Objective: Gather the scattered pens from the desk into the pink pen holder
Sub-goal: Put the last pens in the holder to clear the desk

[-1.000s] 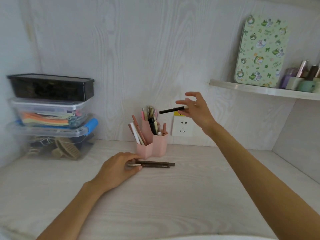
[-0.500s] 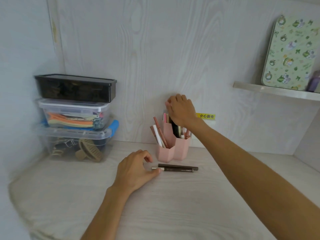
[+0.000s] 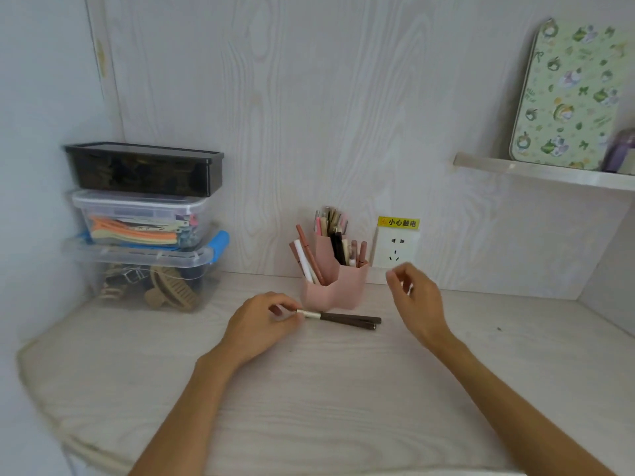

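The pink pen holder point(image 3: 340, 286) stands at the back of the desk against the wall, with several pens upright in its compartments. Two dark brown pens point(image 3: 347, 320) lie side by side on the desk just in front of it. My left hand point(image 3: 261, 326) pinches the silver left end of one of them between thumb and fingertips. My right hand point(image 3: 414, 298) hovers to the right of the holder, a little above the desk, fingers loosely curled and holding nothing.
Three stacked plastic boxes point(image 3: 144, 225) stand at the back left. A wall socket point(image 3: 395, 250) sits just right of the holder. A shelf point(image 3: 543, 171) at the upper right carries a patterned tin point(image 3: 570, 97). The desk edge point(image 3: 103, 448) curves at the lower left.
My right hand dropped the black pen into the holder and has come back down to the right, empty. My left hand has closed its fingertips on the end of a brown pen.
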